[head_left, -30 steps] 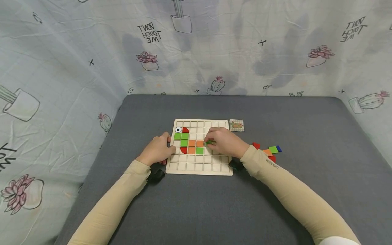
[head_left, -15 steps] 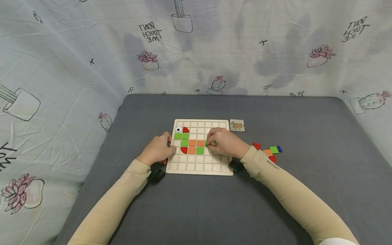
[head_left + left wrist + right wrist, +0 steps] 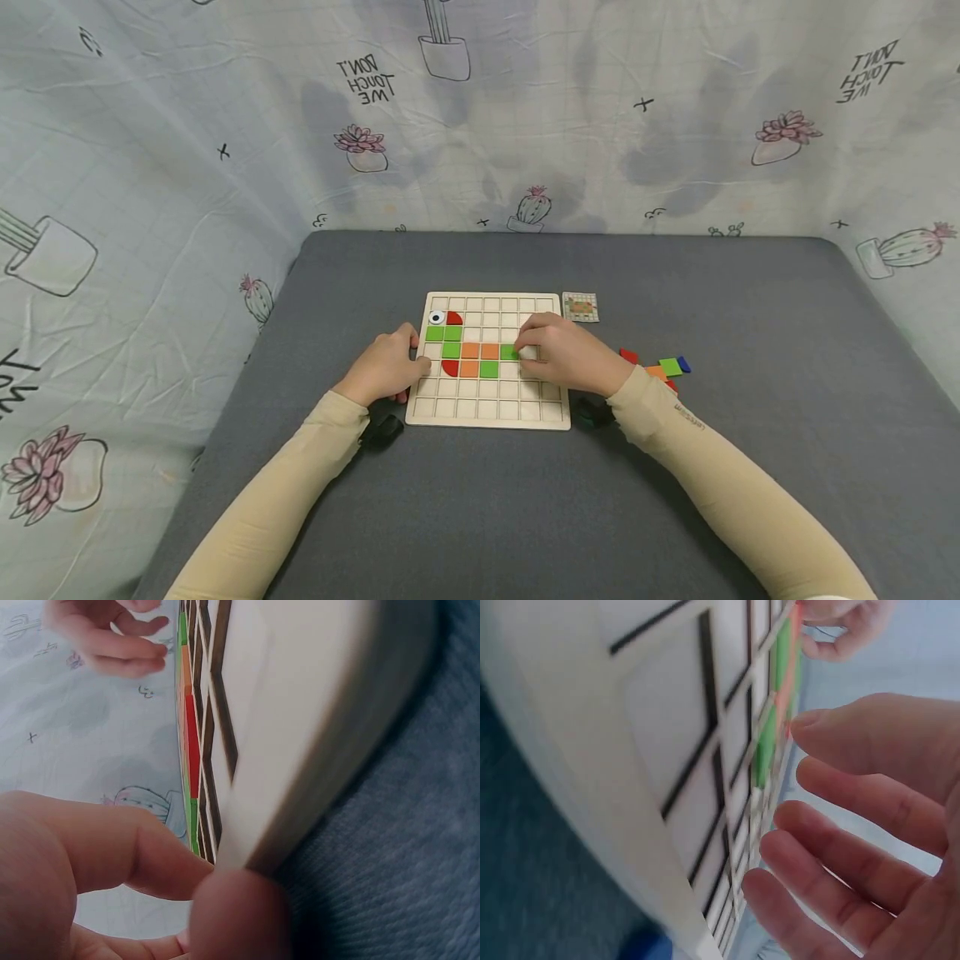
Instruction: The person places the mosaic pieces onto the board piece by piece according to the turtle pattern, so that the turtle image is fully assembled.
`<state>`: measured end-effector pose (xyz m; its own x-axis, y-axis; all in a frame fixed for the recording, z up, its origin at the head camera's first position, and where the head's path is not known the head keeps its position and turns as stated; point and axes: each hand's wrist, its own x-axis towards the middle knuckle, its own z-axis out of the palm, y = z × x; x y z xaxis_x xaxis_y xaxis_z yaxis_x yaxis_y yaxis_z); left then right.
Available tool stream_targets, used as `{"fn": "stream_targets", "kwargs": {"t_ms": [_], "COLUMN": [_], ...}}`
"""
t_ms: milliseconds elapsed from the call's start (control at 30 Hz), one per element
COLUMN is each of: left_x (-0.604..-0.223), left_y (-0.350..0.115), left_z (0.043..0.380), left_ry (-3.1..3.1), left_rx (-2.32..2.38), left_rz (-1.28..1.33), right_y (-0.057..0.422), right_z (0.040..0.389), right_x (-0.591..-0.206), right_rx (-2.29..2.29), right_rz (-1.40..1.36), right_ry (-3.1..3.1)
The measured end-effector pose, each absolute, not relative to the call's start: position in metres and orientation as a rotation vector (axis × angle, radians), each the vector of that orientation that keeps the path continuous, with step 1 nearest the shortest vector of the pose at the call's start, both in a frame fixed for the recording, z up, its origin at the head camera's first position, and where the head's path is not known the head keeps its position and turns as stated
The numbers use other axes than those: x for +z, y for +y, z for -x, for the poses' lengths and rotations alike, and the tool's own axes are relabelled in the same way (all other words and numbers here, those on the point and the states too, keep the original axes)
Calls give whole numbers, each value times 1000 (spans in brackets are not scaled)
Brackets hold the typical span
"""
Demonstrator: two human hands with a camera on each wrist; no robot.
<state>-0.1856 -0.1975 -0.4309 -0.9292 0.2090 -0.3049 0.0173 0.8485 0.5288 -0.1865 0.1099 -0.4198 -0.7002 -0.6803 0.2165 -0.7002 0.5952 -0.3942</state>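
A pale wooden grid board [image 3: 487, 408] lies on the grey cloth. Its left edge is pinched by my left hand [image 3: 384, 365], thumb and finger at the rim in the left wrist view. Seated in the cells are a white eye tile [image 3: 437, 317], red rounded tiles [image 3: 454, 318], and several green and orange squares [image 3: 468, 368]. Over the board's right half hovers my right hand [image 3: 562, 352], its fingers spread and holding nothing in the right wrist view. Nearest its fingertips is a green square tile [image 3: 508, 352] at the right end of the orange row.
To the right of the board, loose red, orange, green [image 3: 670, 367] and blue tiles [image 3: 683, 364] lie in a small pile, partly behind the right sleeve [image 3: 652, 417]. A small pattern card [image 3: 581, 307] sits by the board's upper right corner. Printed curtains [image 3: 480, 125] stand behind the table.
My right hand has let go of the green square tile, now lying in its cell, and has drawn back slightly to the right. My left hand stays at the board's edge.
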Motion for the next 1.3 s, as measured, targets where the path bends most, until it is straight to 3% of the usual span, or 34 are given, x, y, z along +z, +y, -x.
{"fn": "stream_targets", "kwargs": {"t_ms": [767, 1300], "left_x": [-428, -428], "left_y": [-198, -197], "left_z": [186, 187], "left_ry": [2644, 2651], "left_rx": [760, 761], "left_rz": [-179, -178], "right_y": [196, 208], "right_z": [151, 143], "right_x": [-409, -403], "right_rx": [582, 405], "right_rz": [-968, -1020], "right_ry": [-2940, -2995]}}
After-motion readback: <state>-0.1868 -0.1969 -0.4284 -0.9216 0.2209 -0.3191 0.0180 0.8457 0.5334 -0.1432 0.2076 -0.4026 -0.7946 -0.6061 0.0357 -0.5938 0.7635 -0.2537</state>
